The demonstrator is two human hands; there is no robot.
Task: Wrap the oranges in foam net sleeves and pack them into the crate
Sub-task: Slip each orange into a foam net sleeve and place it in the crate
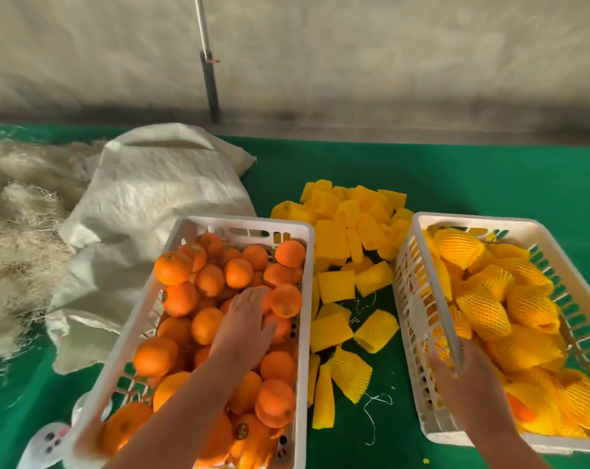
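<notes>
- The left hand (248, 319), low centre-left of the frame, lies flat on the loose oranges (219, 319) with its fingers straight and spread; its grip closes on nothing yet.
- The right hand (469, 384), lower right, has its grip curled over the near-left rim of the right crate (418, 299), thumb inside and fingers outside the wall.
- The left crate (300, 333), lower centre, is heaped to the rim with bare oranges, so most of the wrapping appears still to be done.
- The right crate holds a good layer of wrapped oranges (483, 313) in yellow netting; it looks roughly half to two-thirds filled, with room left at its far end.
- Between the two crates, empty sleeves (337, 265) lie scattered on the green surface (456, 177), piling up toward centre frame; the supply seems ample.
- Judging from this, the next step is picking a bare orange and a sleeve.
- Further back, upper left, a white sack (151, 198) slumps beside a heap of pale fibre (19, 231).
</notes>
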